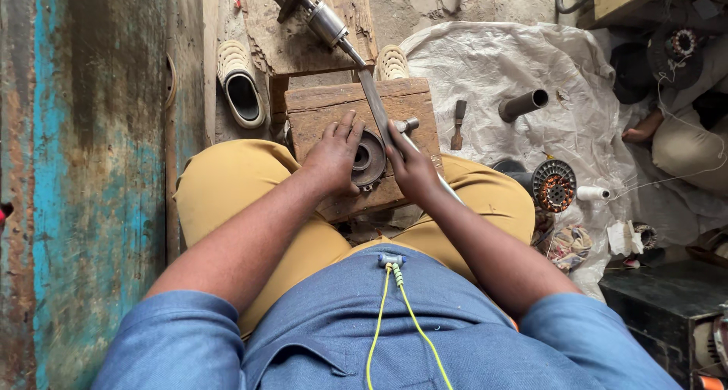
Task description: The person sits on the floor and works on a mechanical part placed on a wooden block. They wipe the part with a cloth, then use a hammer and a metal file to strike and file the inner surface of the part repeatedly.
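Observation:
I sit with a wooden block [318,106] between my knees. On it lies a round dark metal part [367,161] with a central hole. My left hand [334,156] presses on the left side of this part, fingers spread over it. My right hand [411,169] grips a long flat metal bar [374,98] that runs up and away across the block. The bar's far end meets a shiny steel cylinder with a dark wheel [322,18] lying on a wooden board.
A pair of pale sandals [241,83] lies beside the block. On a white sheet [500,64] to the right are a chisel-like tool [458,123], a metal pipe [523,104], a copper-wound motor stator [553,185] and a white spool [593,194]. Another person's foot [643,128] shows at the right. A worn blue wall [83,170] stands at the left.

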